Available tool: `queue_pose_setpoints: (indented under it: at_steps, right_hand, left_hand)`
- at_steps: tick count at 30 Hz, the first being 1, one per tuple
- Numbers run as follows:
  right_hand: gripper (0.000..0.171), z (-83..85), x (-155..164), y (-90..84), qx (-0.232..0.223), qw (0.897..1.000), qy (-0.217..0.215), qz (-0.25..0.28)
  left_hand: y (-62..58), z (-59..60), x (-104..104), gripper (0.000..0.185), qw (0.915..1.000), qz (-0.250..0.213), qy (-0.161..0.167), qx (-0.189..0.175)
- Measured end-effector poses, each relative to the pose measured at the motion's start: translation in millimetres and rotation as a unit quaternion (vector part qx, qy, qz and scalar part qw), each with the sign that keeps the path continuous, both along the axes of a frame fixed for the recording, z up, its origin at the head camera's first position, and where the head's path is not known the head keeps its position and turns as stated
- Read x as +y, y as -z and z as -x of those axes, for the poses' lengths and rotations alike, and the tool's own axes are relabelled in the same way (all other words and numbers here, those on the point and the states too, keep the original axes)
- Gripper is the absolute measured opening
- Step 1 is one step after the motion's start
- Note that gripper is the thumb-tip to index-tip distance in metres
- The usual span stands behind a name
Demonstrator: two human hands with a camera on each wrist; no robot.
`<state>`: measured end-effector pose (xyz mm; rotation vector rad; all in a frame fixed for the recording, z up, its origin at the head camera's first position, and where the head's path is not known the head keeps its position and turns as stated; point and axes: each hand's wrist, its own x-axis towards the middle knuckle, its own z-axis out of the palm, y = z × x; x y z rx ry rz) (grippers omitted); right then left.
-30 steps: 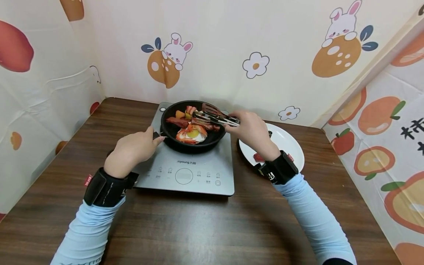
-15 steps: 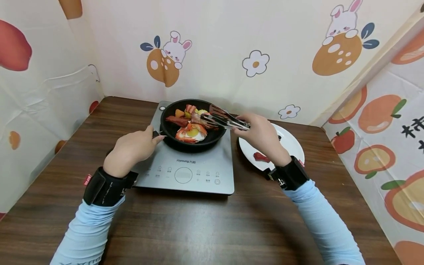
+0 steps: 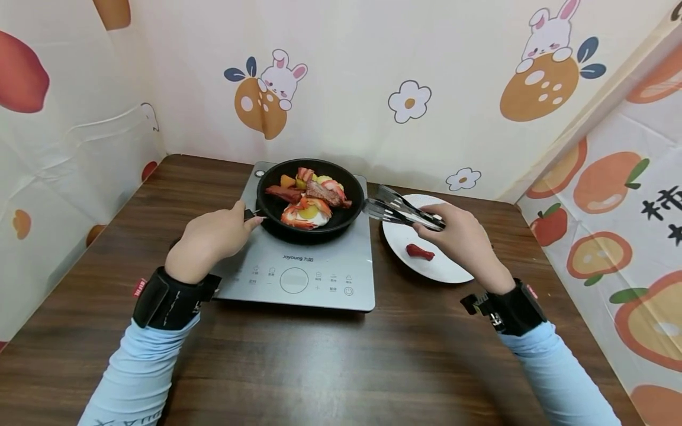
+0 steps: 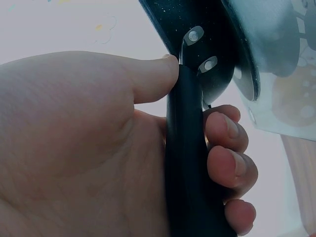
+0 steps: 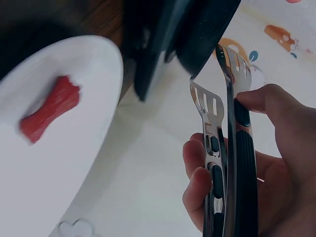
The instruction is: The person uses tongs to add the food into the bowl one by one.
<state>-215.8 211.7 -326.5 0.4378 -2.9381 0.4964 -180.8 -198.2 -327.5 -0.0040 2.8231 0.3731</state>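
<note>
My left hand [image 3: 213, 244] grips the black handle [image 4: 185, 148] of a dark frying pan [image 3: 272, 208], thumb along its top and fingers curled round it in the left wrist view. The pan sits on the silver induction cooker. In it lie a fried egg [image 3: 308, 214] with red edges, a brown slab of meat [image 3: 319, 192] and several other food pieces. My right hand [image 3: 463, 239] holds metal tongs [image 3: 396, 208] with black grips over the left side of a white plate [image 3: 444, 269]. Their slotted ends stand apart with nothing between them. A small red drumstick [image 3: 420, 252] lies on the plate.
The induction cooker [image 3: 335, 269] has its touch panel facing the front. Dark wooden table [image 3: 298, 361] surrounds it. A printed curtain [image 3: 346, 71] hangs right behind the table, with further printed sheets at left and right.
My right hand has drawn the tongs rightward out of the pan to over the plate. Nothing is between their ends. The left hand stays on the handle.
</note>
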Motion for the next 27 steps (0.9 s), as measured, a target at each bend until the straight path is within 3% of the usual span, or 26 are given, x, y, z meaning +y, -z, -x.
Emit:
queue_pose_setpoints:
  at_steps: [16, 27]
  right_hand:
    - [0.043, -27.0, 72, 32.0, -0.037, 0.997, 0.047, -0.047]
    - [0.040, -33.4, 93, 50.3, -0.044, 0.997, 0.048, -0.047]
  left_hand:
    - [2.1, -2.2, -1, 0.074, 0.9999, 0.004, 0.009, 0.008]
    - [2.4, -0.5, 0, 0.074, 0.9999, 0.009, 0.008, 0.007]
